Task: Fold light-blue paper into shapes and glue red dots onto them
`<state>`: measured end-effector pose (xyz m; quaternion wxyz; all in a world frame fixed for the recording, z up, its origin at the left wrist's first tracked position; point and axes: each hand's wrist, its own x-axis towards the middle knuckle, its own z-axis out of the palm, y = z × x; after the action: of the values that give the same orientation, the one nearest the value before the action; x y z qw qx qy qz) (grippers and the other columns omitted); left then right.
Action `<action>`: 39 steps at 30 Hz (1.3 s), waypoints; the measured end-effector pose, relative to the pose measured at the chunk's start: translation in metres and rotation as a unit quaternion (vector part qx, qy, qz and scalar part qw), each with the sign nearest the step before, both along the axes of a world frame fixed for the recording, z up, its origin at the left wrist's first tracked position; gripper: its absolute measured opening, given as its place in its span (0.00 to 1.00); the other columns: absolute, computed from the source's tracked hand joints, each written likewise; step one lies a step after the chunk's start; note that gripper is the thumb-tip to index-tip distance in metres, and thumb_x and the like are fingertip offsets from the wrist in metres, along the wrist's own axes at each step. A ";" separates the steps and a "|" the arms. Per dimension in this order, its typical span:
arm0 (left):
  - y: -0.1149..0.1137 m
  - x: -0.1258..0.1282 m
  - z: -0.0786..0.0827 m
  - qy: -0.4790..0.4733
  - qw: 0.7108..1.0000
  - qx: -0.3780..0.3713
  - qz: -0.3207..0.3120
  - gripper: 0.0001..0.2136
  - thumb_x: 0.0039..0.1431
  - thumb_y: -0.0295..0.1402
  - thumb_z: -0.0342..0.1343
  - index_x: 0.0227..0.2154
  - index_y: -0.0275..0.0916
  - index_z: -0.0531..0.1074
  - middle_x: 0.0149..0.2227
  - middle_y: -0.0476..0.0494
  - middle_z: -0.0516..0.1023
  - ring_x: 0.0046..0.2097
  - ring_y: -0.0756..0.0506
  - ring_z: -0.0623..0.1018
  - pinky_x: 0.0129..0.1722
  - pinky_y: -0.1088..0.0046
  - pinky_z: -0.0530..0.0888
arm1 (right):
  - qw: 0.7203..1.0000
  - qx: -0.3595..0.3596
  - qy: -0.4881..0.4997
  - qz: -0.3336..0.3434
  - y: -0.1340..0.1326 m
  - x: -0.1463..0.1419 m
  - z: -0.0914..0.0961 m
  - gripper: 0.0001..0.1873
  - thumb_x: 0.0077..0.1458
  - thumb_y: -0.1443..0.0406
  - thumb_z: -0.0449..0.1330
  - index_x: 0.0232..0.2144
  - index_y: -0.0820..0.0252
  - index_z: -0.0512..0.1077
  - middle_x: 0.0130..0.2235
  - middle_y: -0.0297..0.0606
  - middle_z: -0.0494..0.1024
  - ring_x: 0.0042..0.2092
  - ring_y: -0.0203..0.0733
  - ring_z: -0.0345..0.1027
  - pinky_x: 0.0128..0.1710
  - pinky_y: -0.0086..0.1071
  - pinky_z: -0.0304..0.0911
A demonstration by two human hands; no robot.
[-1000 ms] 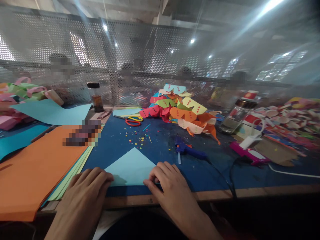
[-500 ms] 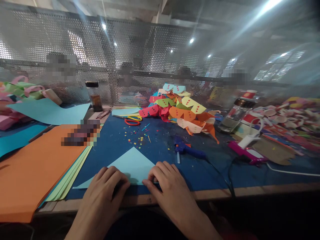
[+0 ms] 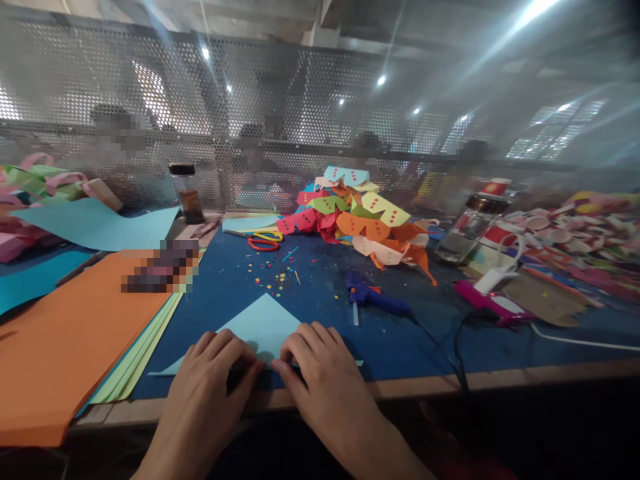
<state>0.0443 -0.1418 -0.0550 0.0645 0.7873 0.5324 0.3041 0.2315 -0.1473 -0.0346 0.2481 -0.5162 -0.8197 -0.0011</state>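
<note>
A light blue sheet of paper (image 3: 265,323), folded to a triangle with its peak pointing away from me, lies at the front of the blue tabletop. Its long folded edge runs along my side. My left hand (image 3: 215,363) is closed on that edge left of the middle, thumb and fingertips pinching it. Close beside it, my right hand (image 3: 320,367) pinches the same edge, fingers curled over the paper. Only a small gap separates the two thumbs. Both hands cover part of the edge; the triangle's corners stick out on either side.
Orange paper sheets (image 3: 65,347) lie at left. Yellow-handled scissors (image 3: 265,241), a blue glue gun (image 3: 375,298) and a heap of cut paper shapes (image 3: 370,217) lie beyond the triangle. Jars (image 3: 187,195) stand farther back, before a perforated metal screen (image 3: 280,87).
My right hand has slid left along the folded edge toward my left hand, uncovering the triangle's right corner. My left hand has hardly moved.
</note>
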 end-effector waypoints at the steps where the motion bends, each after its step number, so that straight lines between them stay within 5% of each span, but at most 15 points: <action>1: 0.000 0.000 0.000 -0.001 1.000 0.000 0.000 0.07 0.62 0.32 0.54 0.29 0.42 0.72 0.33 0.46 0.76 0.37 0.40 0.73 0.38 0.60 0.68 | 1.000 -0.001 0.002 0.001 0.000 -0.002 0.000 0.10 0.56 0.68 0.66 0.29 0.56 0.68 0.34 0.32 0.75 0.38 0.45 0.67 0.38 0.38 0.57; 39: 0.004 -0.003 -0.006 0.003 1.000 -0.013 0.004 0.06 0.62 0.36 0.55 0.29 0.44 0.71 0.33 0.48 0.76 0.39 0.40 0.73 0.38 0.61 0.68 | 0.999 -0.014 0.025 -0.036 0.003 -0.002 -0.003 0.09 0.53 0.72 0.63 0.28 0.56 0.66 0.32 0.32 0.74 0.37 0.43 0.66 0.37 0.37 0.56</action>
<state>0.0413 -0.1380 -0.0607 0.0716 0.7852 0.5399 0.2948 0.2296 -0.1439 -0.0379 0.2609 -0.5485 -0.7943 0.0144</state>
